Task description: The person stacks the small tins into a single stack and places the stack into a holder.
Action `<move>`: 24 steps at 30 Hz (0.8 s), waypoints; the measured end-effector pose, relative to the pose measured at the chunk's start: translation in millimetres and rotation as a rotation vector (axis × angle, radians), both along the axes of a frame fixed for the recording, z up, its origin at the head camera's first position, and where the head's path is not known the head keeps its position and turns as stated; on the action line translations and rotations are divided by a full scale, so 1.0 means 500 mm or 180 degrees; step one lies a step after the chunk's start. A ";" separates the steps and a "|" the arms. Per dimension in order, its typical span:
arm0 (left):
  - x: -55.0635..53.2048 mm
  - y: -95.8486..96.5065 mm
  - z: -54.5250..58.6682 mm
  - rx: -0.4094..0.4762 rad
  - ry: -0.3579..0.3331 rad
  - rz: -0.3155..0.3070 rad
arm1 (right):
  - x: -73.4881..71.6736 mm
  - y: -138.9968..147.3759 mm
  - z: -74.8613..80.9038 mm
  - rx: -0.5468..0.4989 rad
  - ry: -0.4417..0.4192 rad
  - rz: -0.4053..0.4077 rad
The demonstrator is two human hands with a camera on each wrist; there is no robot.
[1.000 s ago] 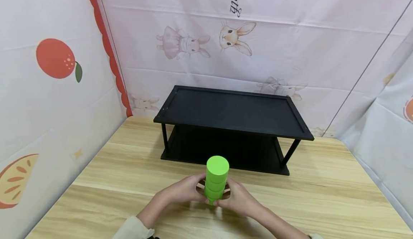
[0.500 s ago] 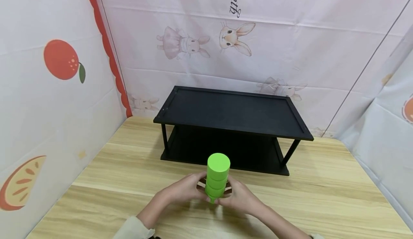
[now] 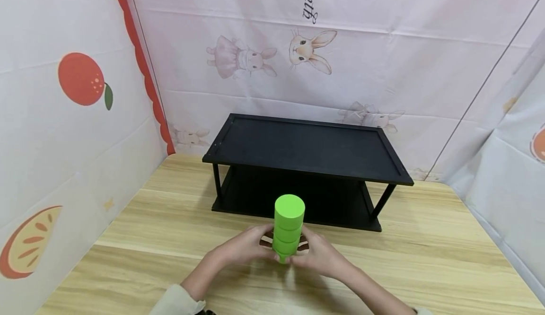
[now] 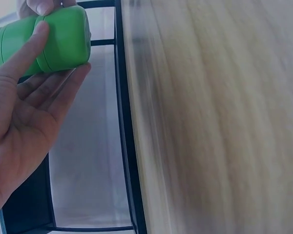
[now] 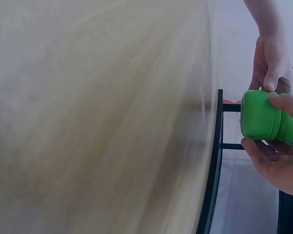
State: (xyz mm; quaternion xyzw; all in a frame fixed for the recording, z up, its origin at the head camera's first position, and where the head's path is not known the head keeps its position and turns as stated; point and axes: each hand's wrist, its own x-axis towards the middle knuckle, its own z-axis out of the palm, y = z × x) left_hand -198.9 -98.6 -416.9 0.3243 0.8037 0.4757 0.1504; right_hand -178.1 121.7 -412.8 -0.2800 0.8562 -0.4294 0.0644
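A bright green cylinder (image 3: 289, 223) with grooves round its sides stands roughly upright in front of the black shelf. Its kind is not clear; it looks like a bottle or a stack of cups. My left hand (image 3: 249, 247) grips it from the left, thumb on the near side. From the right, my right hand (image 3: 321, 254) holds it the same way, the two thumbs close together. In the left wrist view the lower end of the green cylinder (image 4: 66, 39) is apart from the tabletop. The right wrist view shows both hands around the green cylinder (image 5: 259, 116).
A black two-tier shelf (image 3: 306, 144) stands at the back of the wooden table (image 3: 170, 239), just beyond the hands. Printed cloth (image 3: 264, 21) hangs behind it, with more cloth along the left and right sides.
Both hands have shifted the green cylinder slightly upward in the head view, a little to the right. The grip looks the same, and the shelf has not moved.
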 end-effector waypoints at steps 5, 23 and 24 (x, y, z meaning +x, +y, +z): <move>0.001 0.003 0.006 -0.0025 0.0066 0.0013 | -0.003 0.003 0.008 0.0016 0.0035 0.0043; 0.003 0.009 0.011 -0.0060 0.0125 0.0095 | 0.001 -0.001 0.005 -0.0086 -0.0004 -0.0151; 0.003 0.009 0.012 -0.0079 0.0136 0.0106 | 0.001 -0.001 0.005 -0.0105 -0.0009 -0.0167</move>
